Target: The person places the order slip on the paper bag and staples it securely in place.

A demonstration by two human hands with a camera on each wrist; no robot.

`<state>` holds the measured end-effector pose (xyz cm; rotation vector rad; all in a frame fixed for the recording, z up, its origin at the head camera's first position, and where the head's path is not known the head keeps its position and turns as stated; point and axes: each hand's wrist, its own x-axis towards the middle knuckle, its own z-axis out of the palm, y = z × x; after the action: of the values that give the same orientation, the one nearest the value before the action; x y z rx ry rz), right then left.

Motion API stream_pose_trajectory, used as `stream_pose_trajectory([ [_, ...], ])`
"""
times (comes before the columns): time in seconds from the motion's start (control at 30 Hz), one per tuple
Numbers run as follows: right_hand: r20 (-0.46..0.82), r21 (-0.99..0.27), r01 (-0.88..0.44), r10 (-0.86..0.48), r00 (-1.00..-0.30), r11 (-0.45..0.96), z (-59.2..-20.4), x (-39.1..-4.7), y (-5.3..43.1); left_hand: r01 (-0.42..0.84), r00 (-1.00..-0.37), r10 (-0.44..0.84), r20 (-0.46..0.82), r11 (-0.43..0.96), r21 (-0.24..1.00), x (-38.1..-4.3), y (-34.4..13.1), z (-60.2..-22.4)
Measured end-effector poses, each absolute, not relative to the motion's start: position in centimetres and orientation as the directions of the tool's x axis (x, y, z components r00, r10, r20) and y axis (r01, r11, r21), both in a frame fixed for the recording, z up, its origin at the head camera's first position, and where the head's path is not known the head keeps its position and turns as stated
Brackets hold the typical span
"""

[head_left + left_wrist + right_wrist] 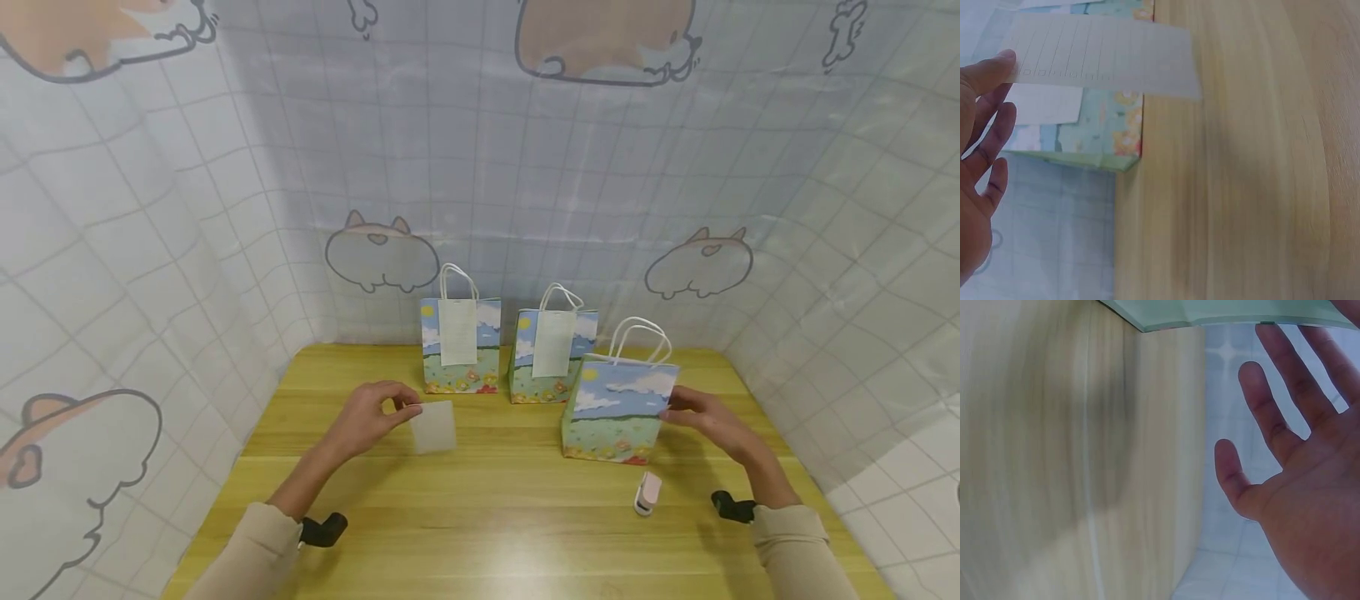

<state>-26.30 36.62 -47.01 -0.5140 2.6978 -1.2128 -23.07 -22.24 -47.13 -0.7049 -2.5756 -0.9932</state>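
Note:
My left hand (378,415) pinches a lined paper slip (433,427) by its corner, thumb against fingers. In the left wrist view the slip (1104,53) shows ruled lines and a row of small boxes. At the right, my right hand (705,417) holds the side edge of a gift bag (618,408) printed with sky and flowers, thumb in front, other fingers behind. The right wrist view shows that hand (1310,456) with several fingers stretched out below the bag's green side (1222,311). In front of this bag lies a pink and white stapler (647,493).
Two matching bags stand farther back, the left bag (487,333) and the middle bag (522,367), each with a white slip on its front. Behind the wooden table (480,517) hangs a patterned curtain (480,167), which also runs along both sides.

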Motion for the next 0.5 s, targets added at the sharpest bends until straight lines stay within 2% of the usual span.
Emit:
stream_pose_trajectory([
  [0.27,0.013,-0.746,-0.289,-0.421,-0.907,0.600,-46.6,-26.3,34.4,0.568,-0.823,0.372,0.430,0.581,0.583,-22.5,-21.3,-46.2],
  [0.5,-0.010,-0.757,-0.307,-0.480,-0.877,0.577,-46.4,-26.2,32.5,0.610,-0.792,0.404,0.458,0.553,0.568,-22.2,-20.5,-45.7],
])
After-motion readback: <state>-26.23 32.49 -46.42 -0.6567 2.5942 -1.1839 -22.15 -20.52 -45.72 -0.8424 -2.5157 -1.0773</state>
